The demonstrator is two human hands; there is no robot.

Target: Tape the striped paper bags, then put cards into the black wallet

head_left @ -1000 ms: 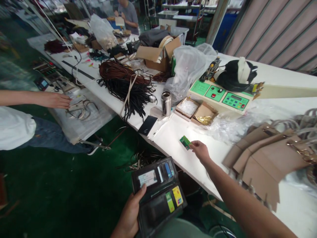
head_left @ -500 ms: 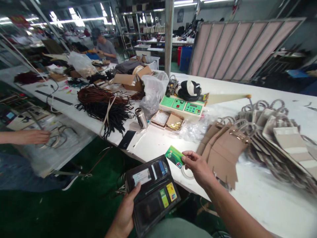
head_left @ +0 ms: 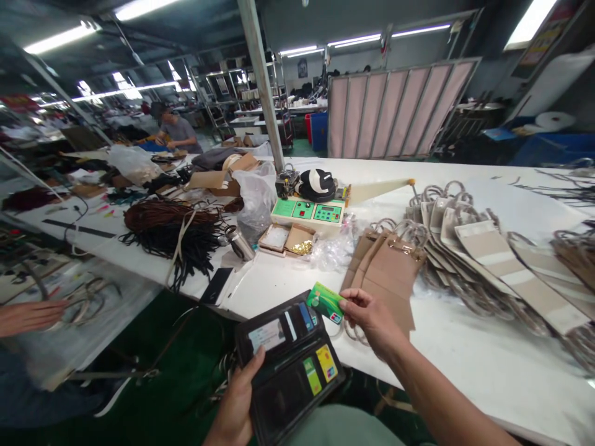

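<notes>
My left hand (head_left: 237, 402) grips an open black wallet (head_left: 288, 365) from below, thumb across its inner fold. Several cards sit in the wallet's slots. My right hand (head_left: 372, 319) pinches a green card (head_left: 325, 302) by one end, holding it just above the wallet's top right corner. Both hands hover at the near edge of a long white table (head_left: 465, 353).
Stacked tan leather bag pieces with ring handles (head_left: 465, 248) spread over the table's right half. A green control box (head_left: 309, 212), small boxes (head_left: 288, 237), a steel cup (head_left: 239, 243) and bundled cords (head_left: 176, 232) lie behind. Another person's hand (head_left: 28, 316) rests at left; a worker (head_left: 176, 133) sits far back.
My right hand lifted the green card off the table and brought it back to the wallet. The view tilted up, showing more of the room.
</notes>
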